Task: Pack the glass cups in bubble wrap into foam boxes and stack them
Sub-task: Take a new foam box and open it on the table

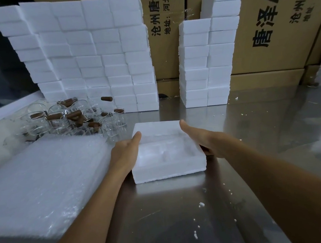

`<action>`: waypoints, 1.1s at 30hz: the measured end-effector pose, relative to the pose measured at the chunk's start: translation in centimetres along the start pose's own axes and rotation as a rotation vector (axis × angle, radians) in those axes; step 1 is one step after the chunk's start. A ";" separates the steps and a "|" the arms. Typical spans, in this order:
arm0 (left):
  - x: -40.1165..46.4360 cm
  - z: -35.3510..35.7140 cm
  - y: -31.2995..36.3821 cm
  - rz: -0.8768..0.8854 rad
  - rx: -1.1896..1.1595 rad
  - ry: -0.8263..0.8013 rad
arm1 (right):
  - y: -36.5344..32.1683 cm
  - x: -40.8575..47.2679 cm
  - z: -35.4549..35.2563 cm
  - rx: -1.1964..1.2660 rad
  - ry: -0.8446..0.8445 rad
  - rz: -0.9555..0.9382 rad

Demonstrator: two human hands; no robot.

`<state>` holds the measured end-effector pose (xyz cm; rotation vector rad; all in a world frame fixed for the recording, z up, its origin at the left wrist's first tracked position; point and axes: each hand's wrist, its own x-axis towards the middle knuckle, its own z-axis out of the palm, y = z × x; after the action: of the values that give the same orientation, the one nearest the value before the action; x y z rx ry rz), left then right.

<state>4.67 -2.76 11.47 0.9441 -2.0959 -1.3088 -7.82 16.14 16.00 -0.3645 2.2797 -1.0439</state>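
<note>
A white foam box lies on the steel table in front of me, its moulded hollow showing. A foam lid sits slid back over its far part. My left hand grips the box's left side, thumb on top. On the right side my right hand holds it, thumb up along the lid's edge, fingers hidden below. Several glass cups with brown wooden handles are piled at the left. A stack of bubble wrap sheets lies to the left of the box.
A tall wall of stacked foam boxes stands at the back left, and two narrower stacks stand at the back right. Cardboard cartons rise behind them. Foam crumbs dot the steel table.
</note>
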 end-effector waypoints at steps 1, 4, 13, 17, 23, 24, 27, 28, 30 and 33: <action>0.0 0.0 0.1 -0.008 0.014 0.028 | 0.0 0.0 0.0 0.011 0.006 0.000; -0.2 0.0 0.2 -0.032 0.047 0.108 | 0.4 0.2 0.1 0.086 0.061 0.003; 0.2 0.0 -0.6 0.053 -0.024 0.138 | 2.2 1.2 1.4 -0.104 0.376 -0.119; 0.5 0.0 -0.7 0.122 -0.167 0.042 | 2.4 1.1 1.3 -0.062 0.399 -0.141; 0.9 -0.3 -0.9 0.152 -0.194 -0.114 | 3.3 1.0 1.1 -0.091 0.418 -0.198; 1.0 -0.4 -0.8 0.149 -0.183 -0.136 | 3.4 1.0 1.1 -0.135 0.421 -0.208; 1.2 -0.5 -0.6 0.186 -0.154 -0.205 | 2.6 0.9 1.2 -0.334 0.447 -0.252; 1.3 -0.5 -0.6 0.203 -0.158 -0.217 | 2.2 0.8 1.3 -0.423 0.479 -0.271; 1.4 -0.4 -0.9 0.219 -0.145 -0.230 | 1.5 0.7 1.8 -0.624 0.559 -0.334; 1.4 -0.3 -1.1 0.219 -0.122 -0.232 | 0.1 1.4 2.9 -0.837 0.554 -0.477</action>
<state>4.33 -4.33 10.69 0.5157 -2.1875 -1.4671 -7.09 13.89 13.87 -1.1080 3.1675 -0.3291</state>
